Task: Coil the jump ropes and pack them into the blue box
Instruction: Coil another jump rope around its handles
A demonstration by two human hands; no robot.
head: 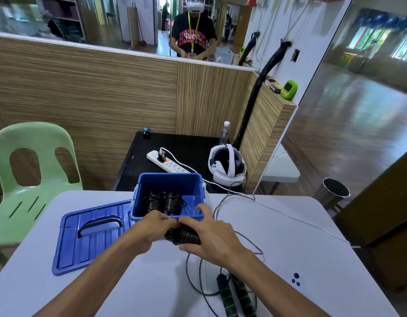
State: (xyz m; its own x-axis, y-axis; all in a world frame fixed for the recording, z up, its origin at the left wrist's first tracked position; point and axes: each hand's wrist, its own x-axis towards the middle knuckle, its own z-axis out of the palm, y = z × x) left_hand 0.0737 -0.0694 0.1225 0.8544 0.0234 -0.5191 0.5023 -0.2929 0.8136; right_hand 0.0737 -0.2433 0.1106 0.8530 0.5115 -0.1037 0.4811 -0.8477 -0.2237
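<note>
Coiled jump rope (183,236) in both hands' grip (155,227) (212,236); two more coils (164,203) inside one blue box (191,186).

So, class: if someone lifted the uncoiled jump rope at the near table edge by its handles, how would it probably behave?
The loose jump rope has a thin cord lying in slack loops, so it would likely dangle and tangle. Its two ribbed handles look stiff and grippy, unlikely to slip. Being cylindrical, they might roll if pushed.

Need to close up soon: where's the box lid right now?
In the head view, the blue lid lies flat on the white table, handle up, left of the blue box and touching its left side.
</note>
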